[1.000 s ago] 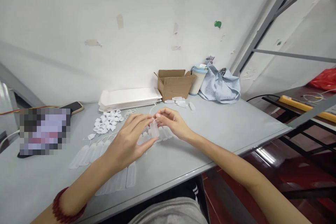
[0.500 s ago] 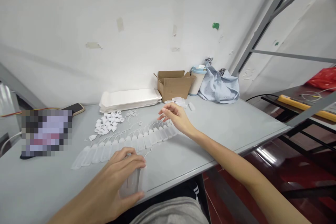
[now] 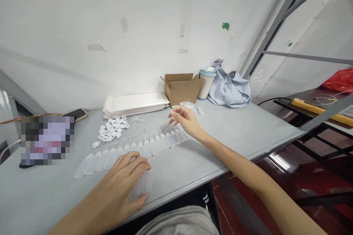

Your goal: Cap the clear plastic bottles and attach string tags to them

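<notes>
My left hand (image 3: 121,185) lies flat, fingers stretched, on a short group of small translucent plastic bottles (image 3: 142,185) near the table's front edge. My right hand (image 3: 185,119) hovers open, fingers apart and holding nothing, over the right end of a long row of the same bottles (image 3: 143,148), each with a thin looped string. A few loose bottles (image 3: 190,105) lie just beyond its fingertips. A pile of small white caps (image 3: 111,130) sits behind the row.
On the grey table (image 3: 234,132), against the wall, are a stack of white sheets (image 3: 135,103), an open cardboard box (image 3: 182,88), a lidded cup (image 3: 206,83) and a light blue cloth (image 3: 230,90). A phone (image 3: 75,114) lies far left. Metal shelving with a yellow power strip (image 3: 317,110) stands right.
A second ago both hands held one bottle together above the row. My left hand brought it down to the front group; my right hand let go and moved right, opening.
</notes>
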### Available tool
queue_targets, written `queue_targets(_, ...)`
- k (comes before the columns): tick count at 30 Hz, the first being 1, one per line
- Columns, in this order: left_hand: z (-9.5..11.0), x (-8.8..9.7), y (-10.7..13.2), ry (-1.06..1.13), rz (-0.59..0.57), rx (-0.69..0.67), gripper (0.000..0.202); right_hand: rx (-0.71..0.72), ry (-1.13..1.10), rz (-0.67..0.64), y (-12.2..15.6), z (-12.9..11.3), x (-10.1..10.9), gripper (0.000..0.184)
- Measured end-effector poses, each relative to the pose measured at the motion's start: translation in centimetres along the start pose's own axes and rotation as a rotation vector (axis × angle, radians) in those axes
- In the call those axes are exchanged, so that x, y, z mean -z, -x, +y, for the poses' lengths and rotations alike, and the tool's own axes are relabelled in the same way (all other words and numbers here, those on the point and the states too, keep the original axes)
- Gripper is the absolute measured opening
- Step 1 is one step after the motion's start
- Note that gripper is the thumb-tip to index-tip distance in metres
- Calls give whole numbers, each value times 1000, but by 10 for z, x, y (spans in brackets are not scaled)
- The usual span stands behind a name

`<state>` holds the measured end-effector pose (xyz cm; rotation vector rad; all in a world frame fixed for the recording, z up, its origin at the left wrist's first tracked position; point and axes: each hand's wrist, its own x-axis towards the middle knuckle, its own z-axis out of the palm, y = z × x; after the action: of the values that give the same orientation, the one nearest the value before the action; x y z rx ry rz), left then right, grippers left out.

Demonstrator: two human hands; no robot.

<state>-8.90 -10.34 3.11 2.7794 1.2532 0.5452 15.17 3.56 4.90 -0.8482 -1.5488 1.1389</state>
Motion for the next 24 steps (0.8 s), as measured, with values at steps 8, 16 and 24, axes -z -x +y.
queue_targets(8,-5,9,-12,63,-2,44,32,30,93,69,-11,7,11,23)
queue_targets(16,-46,2,-67,-47,181,281,32,167,879,147,-40,34,58,14)
queue_targets(24,-69,-19,-97,-156,39,255,28,-7,1161,99,-52,40,104,25)
